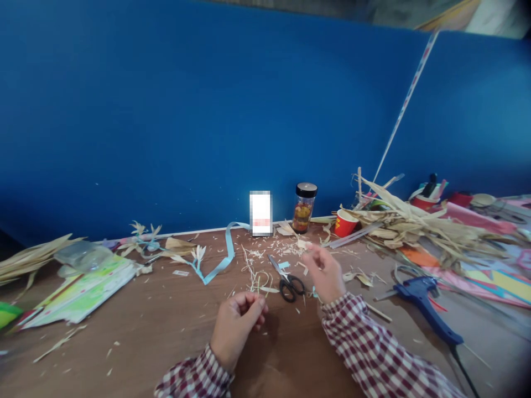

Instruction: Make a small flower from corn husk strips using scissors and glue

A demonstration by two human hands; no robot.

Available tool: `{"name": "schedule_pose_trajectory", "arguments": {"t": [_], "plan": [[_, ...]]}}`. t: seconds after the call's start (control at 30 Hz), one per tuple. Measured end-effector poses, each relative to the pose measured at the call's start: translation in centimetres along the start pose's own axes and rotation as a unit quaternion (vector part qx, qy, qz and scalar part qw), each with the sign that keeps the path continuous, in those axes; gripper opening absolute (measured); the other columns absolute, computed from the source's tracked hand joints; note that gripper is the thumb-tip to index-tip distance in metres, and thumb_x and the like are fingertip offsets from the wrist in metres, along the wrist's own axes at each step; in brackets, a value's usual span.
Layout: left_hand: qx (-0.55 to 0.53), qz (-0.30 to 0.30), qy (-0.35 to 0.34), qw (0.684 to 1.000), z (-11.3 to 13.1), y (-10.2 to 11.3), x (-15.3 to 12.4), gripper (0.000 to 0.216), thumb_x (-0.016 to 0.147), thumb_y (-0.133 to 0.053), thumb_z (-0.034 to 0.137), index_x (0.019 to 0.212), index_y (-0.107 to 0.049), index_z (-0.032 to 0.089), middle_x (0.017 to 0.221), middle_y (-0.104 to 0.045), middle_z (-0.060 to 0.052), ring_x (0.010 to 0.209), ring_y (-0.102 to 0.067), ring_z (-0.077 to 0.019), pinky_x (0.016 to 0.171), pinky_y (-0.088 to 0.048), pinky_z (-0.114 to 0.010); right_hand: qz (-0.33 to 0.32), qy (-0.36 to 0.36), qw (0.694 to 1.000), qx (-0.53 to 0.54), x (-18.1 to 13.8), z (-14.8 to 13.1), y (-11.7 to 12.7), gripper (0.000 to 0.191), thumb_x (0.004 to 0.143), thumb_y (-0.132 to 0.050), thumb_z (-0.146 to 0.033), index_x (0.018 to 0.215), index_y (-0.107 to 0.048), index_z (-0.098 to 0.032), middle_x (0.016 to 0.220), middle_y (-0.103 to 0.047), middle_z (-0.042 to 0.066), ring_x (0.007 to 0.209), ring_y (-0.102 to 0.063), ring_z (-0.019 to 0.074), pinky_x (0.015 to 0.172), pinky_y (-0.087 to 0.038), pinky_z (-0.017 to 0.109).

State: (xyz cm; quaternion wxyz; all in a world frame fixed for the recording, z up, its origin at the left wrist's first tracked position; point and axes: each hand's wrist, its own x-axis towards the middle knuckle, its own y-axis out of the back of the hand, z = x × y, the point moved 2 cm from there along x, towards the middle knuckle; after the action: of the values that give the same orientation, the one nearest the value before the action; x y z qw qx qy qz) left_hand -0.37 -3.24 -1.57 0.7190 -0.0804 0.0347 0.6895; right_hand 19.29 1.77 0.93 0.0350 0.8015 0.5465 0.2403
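My left hand is pinched, thumb against forefinger, low over the table. A thin pale strip curls just above its fingertips; whether the fingers hold it is unclear. My right hand reaches further forward, its fingers drawn together beside a small pale husk piece. I cannot make out what is between them. Between the hands lie black-handled scissors, blades pointing away. Husk shavings are scattered around the blades. Left of them, a light-blue ribbon runs to a small husk flower.
Behind stand a dark-lidded jar, a red paper cup and a blurred-out white object against the blue partition. Dried husks pile up at right, near a blue glue gun. Painted paper lies left.
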Motion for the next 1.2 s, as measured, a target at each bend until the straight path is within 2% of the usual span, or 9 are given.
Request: {"name": "schedule_pose_trajectory", "arguments": {"t": [0.03, 0.1, 0.17, 0.27, 0.43, 0.63, 0.93, 1.07, 1.2], "plan": [[-0.01, 0.001, 0.003, 1.0, 0.0, 0.0, 0.0, 0.023, 0.068, -0.06, 0.036, 0.067, -0.06, 0.013, 0.059, -0.061, -0.001, 0.048, -0.051, -0.0076, 0.044, -0.039, -0.017, 0.001, 0.037, 0.999, -0.018, -0.3, -0.4, -0.1, 0.041, 0.074, -0.053, -0.036, 0.109, -0.051, -0.015, 0.089, -0.058, 0.007, 0.075, -0.053, 0.0191, 0.064, -0.044, 0.031], [-0.032, 0.005, 0.011, 0.999, 0.1, 0.0, 0.1, 0.023, 0.067, -0.062, 0.035, 0.069, -0.061, 0.013, 0.061, -0.062, -0.001, 0.049, -0.051, -0.0069, 0.044, -0.039, -0.016, -0.032, 0.099, 0.994, -0.039, -1.3, -1.4, -0.7, 0.04, 0.075, -0.052, -0.031, 0.113, -0.049, -0.017, 0.104, -0.054, 0.009, 0.088, -0.051, 0.0206, 0.072, -0.043, 0.033], [-0.061, 0.01, 0.026, 0.998, 0.1, 0.0, 0.1, 0.023, 0.066, -0.063, 0.034, 0.073, -0.062, 0.013, 0.062, -0.062, -0.001, 0.048, -0.051, -0.0055, 0.045, -0.039, -0.015, -0.126, 0.118, 0.984, -0.032, -2.5, -2.3, -1.5, 0.024, 0.079, -0.047, -0.028, 0.098, -0.058, -0.018, 0.094, -0.058, 0.007, 0.082, -0.053, 0.018, 0.069, -0.044, 0.03], [-0.102, -0.002, 0.052, 0.993, 0.3, -0.1, 0.0, 0.026, 0.064, -0.065, 0.031, 0.081, -0.06, 0.012, 0.063, -0.062, -0.001, 0.048, -0.05, -0.004, 0.045, -0.039, -0.014, -0.244, 0.095, 0.965, 0.011, -4.1, -3.3, -2.5, 0.018, 0.08, -0.048, -0.027, 0.088, -0.062, -0.019, 0.082, -0.06, 0.003, 0.074, -0.055, 0.0144, 0.067, -0.044, 0.027], [-0.123, -0.028, 0.046, 0.991, 0.4, -0.3, -0.1, 0.036, 0.065, -0.066, 0.028, 0.093, -0.046, 0.018, 0.06, -0.062, 0.002, 0.048, -0.052, -0.0062, 0.043, -0.038, -0.015, -0.306, 0.016, 0.948, 0.092, -4.7, -3.1, -3.2, 0.018, 0.078, -0.052, -0.028, 0.086, -0.064, -0.017, 0.078, -0.064, 0.002, 0.069, -0.056, 0.0134, 0.062, -0.044, 0.024], [-0.08, -0.051, 0.039, 0.995, 0.1, -0.4, -0.1, 0.023, 0.065, -0.065, 0.029, 0.074, -0.049, 0.015, 0.06, -0.062, 0.001, 0.048, -0.053, -0.0072, 0.045, -0.04, -0.017, -0.331, -0.033, 0.932, 0.145, -4.5, -2.6, -3.4, 0.018, 0.074, -0.056, -0.03, 0.081, -0.064, -0.015, 0.071, -0.065, 0.002, 0.066, -0.057, 0.0138, 0.063, -0.045, 0.025], [-0.038, -0.042, 0.015, 0.998, -0.1, -0.3, 0.1, 0.024, 0.064, -0.065, 0.033, 0.073, -0.051, 0.016, 0.056, -0.06, 0.002, 0.048, -0.055, -0.0091, 0.045, -0.043, -0.019, -0.352, -0.057, 0.915, 0.188, -4.7, -2.2, -3.7, 0.018, 0.075, -0.055, -0.032, 0.078, -0.061, -0.015, 0.067, -0.062, 0.0, 0.063, -0.056, 0.0121, 0.062, -0.044, 0.023], [-0.043, -0.033, 0.017, 0.998, 0.0, -0.3, 0.1, 0.026, 0.063, -0.065, 0.033, 0.077, -0.049, 0.017, 0.054, -0.059, 0.004, 0.048, -0.055, -0.009, 0.045, -0.043, -0.018, -0.342, -0.051, 0.918, 0.195, -4.8, -2.1, -3.8, 0.019, 0.075, -0.055, -0.033, 0.074, -0.06, -0.014, 0.065, -0.059, -0.001, 0.059, -0.053, 0.0101, 0.058, -0.041, 0.021], [-0.022, -0.032, 0.016, 0.999, -0.1, -0.1, 0.1, 0.025, 0.062, -0.066, 0.031, 0.079, -0.057, 0.014, 0.06, -0.063, 0.0, 0.051, -0.057, -0.0095, 0.048, -0.045, -0.019, -0.325, -0.052, 0.925, 0.188, -4.9, -2.0, -3.8, 0.021, 0.075, -0.055, -0.035, 0.073, -0.059, -0.014, 0.065, -0.057, -0.001, 0.059, -0.05, 0.0093, 0.056, -0.04, 0.02]]}}
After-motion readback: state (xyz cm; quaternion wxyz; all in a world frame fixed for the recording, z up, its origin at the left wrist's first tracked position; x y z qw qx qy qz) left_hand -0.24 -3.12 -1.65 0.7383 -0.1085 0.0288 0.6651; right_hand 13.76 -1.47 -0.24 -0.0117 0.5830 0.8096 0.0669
